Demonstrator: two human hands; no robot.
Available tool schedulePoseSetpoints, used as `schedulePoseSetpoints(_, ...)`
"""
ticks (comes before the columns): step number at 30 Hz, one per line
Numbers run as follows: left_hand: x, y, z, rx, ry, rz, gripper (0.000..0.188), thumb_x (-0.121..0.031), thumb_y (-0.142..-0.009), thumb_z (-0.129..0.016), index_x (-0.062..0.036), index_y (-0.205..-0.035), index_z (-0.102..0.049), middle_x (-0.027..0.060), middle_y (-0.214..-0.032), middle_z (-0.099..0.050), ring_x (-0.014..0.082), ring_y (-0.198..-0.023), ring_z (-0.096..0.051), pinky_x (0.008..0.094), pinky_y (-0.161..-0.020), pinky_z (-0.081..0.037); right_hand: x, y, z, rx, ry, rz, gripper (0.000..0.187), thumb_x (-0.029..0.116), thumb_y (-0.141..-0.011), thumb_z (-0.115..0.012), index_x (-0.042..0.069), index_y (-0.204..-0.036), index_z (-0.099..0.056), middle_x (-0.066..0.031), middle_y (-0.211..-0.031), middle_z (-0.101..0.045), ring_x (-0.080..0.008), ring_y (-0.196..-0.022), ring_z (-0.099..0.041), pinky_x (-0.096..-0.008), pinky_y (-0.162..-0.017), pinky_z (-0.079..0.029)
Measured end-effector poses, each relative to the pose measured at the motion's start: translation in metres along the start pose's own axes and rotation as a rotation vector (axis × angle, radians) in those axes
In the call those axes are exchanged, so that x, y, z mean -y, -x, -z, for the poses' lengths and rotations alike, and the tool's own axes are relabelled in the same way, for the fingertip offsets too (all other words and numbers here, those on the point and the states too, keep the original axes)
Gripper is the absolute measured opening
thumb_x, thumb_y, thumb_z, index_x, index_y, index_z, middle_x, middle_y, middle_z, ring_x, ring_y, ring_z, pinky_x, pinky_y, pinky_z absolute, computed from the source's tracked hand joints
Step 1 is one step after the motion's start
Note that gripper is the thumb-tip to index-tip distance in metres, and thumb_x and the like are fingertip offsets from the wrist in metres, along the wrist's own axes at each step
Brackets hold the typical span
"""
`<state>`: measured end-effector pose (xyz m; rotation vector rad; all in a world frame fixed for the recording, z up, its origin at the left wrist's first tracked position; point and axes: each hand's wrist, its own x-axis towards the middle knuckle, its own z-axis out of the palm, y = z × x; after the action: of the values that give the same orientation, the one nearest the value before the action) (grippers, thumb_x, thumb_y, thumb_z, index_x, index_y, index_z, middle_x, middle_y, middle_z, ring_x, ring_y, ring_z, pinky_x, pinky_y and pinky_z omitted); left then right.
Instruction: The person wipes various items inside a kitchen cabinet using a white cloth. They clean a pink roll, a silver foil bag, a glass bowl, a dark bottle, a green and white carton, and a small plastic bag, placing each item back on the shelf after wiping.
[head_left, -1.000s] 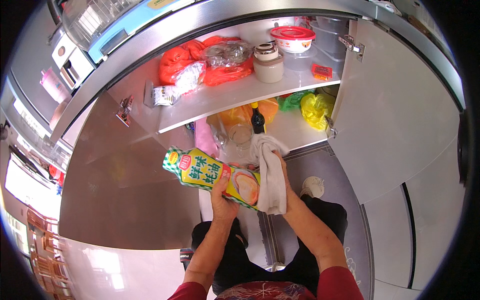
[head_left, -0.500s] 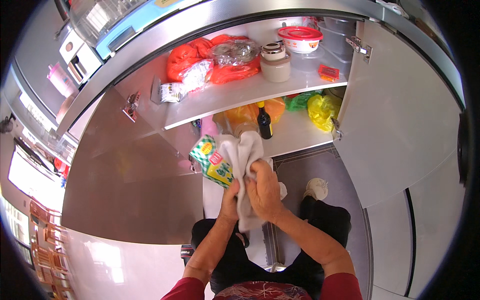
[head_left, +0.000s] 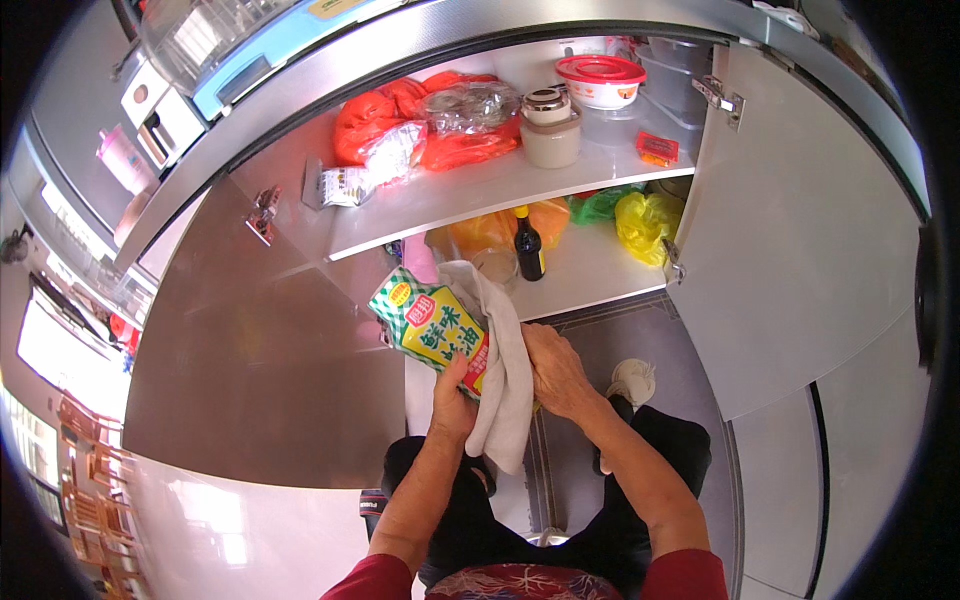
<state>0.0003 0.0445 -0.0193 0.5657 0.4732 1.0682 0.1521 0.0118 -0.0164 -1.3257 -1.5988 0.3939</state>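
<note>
My left hand (head_left: 455, 400) is closed round the lower part of a sauce bottle (head_left: 430, 325), its thumb across the label. The bottle is tilted, with a green-checked, yellow and red label facing up. A whitish cloth (head_left: 508, 385) is draped over the bottle's right side and hangs down below it. My right hand (head_left: 560, 368) grips this cloth from the right, its fingertips hidden behind the folds. Just beyond, on the lower cabinet shelf, stand a dark bottle with a yellow cap (head_left: 528, 245) and a clear round container (head_left: 494, 266).
Open cabinet doors flank me, the left door (head_left: 270, 370) and the right door (head_left: 800, 230). The upper shelf (head_left: 440, 205) holds red bags (head_left: 380, 115), a beige canister (head_left: 551, 140) and a red-lidded bowl (head_left: 600, 82). A yellow bag (head_left: 642, 225) lies on the lower shelf.
The cloth has slid down and to the right, uncovering more of the bottle's label. My right hand has moved slightly right, away from my left.
</note>
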Motion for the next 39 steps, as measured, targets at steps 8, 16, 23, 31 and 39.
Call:
schedulePoseSetpoints(8, -0.004, -0.009, 0.008, 0.129, -0.162, -0.141, 0.066, -0.031, -0.082, -0.058, -0.0081, -0.136, -0.027, 0.0119, -0.129, -0.044, 0.0275, -0.119, -0.043, 0.0431, -0.095, -0.041, -0.007, 0.022, 0.038, 0.08, -0.118, 0.024, 0.017, 0.006, -0.074, -0.058, 0.001, -0.09, -0.057, -0.0126, -0.096, -0.053, -0.0273, -0.092, -0.052, -0.0341, -0.081, -0.042)
schedulePoseSetpoints(16, 0.015, -0.006, 0.025, 0.164, -0.081, 0.118, 0.053, -0.019, -0.079, -0.061, -0.0061, -0.126, -0.04, 0.0071, -0.118, -0.052, 0.0208, -0.106, -0.052, 0.0357, -0.089, -0.044, 0.032, -0.004, 0.024, -0.209, -0.229, 0.133, 0.022, 0.008, -0.073, -0.062, -0.002, -0.091, -0.052, -0.0198, -0.11, -0.049, -0.0297, -0.099, -0.051, -0.0352, -0.087, -0.039)
schedulePoseSetpoints(23, 0.017, 0.005, 0.0, 0.246, -0.282, 0.15, 0.042, -0.005, -0.075, -0.06, -0.0057, -0.116, -0.049, 0.0057, -0.103, -0.06, 0.0171, -0.093, -0.058, 0.0314, -0.083, -0.046, 0.052, -0.043, 0.011, -0.271, -0.616, -0.105, 0.03, 0.007, -0.081, -0.053, -0.002, -0.11, -0.048, -0.0151, -0.113, -0.05, -0.0226, -0.104, -0.049, -0.033, -0.09, -0.038)
schedulePoseSetpoints(31, 0.006, 0.001, 0.006, 0.213, -0.763, -0.05, 0.04, -0.009, -0.074, -0.064, -0.0022, -0.112, -0.052, 0.0044, -0.101, -0.059, 0.011, -0.091, -0.055, 0.0274, -0.078, -0.045, 0.051, -0.026, -0.007, -0.404, -0.175, 0.141, 0.041, 0.004, -0.077, -0.053, -0.001, -0.117, -0.046, -0.0135, -0.109, -0.052, -0.0208, -0.101, -0.051, -0.0303, -0.091, -0.038)
schedulePoseSetpoints(39, 0.009, 0.013, 0.004, 0.326, -0.769, -0.077, 0.05, -0.007, -0.073, -0.068, -0.005, -0.119, -0.048, 0.004, -0.101, -0.059, 0.0118, -0.091, -0.055, 0.0298, -0.08, -0.045, 0.05, -0.028, 0.022, -0.152, -0.654, -0.085, 0.048, 0.008, -0.076, -0.059, -0.001, -0.121, -0.045, -0.0074, -0.105, -0.057, -0.0133, -0.095, -0.053, -0.0278, -0.086, -0.043)
